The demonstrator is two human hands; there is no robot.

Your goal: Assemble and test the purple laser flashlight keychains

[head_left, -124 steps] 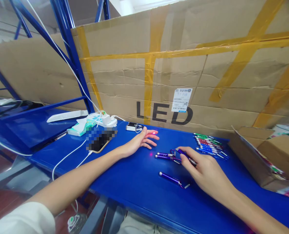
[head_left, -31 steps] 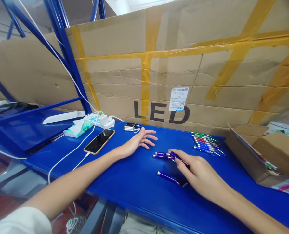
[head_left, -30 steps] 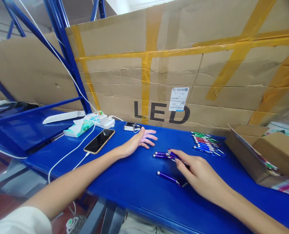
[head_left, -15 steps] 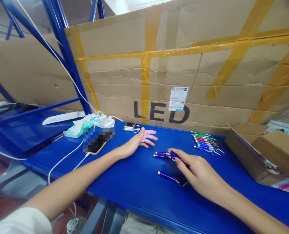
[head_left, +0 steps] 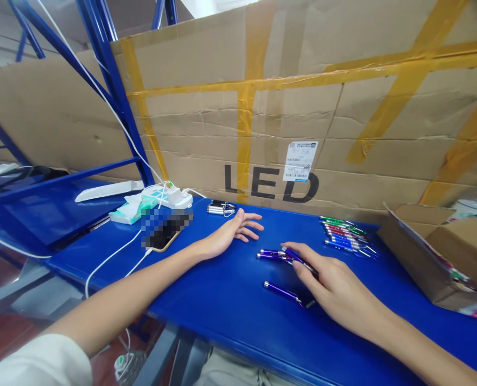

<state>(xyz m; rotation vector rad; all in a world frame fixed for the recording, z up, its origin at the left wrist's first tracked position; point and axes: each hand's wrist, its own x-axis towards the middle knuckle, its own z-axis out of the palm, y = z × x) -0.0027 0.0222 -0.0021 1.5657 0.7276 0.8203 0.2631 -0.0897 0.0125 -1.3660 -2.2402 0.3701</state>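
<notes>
My right hand [head_left: 335,279] pinches a purple penlight [head_left: 296,256] between thumb and fingers, tilted a little over the table. Two more purple penlights [head_left: 271,256] lie side by side just left of its fingertips, their right ends partly covered by the held one. Nearer me, a single purple penlight [head_left: 282,292] lies by itself, with a small clip at its right end. My left hand [head_left: 234,230] rests on the table with its fingers spread and nothing in it. Just behind it sits a small group of black and silver penlights [head_left: 221,207].
Green, red and blue penlights [head_left: 346,236] lie in a row at the right, beside an open cardboard box [head_left: 415,257]. At the left are a phone [head_left: 168,233] on a white cable, a tissue pack [head_left: 131,209] and a power strip [head_left: 177,199]. Large cardboard [head_left: 198,134] stands behind.
The whole view has shifted slightly, so things appear a little further right. Both hands keep nearly the same pose, and the right hand still holds the purple penlight.
</notes>
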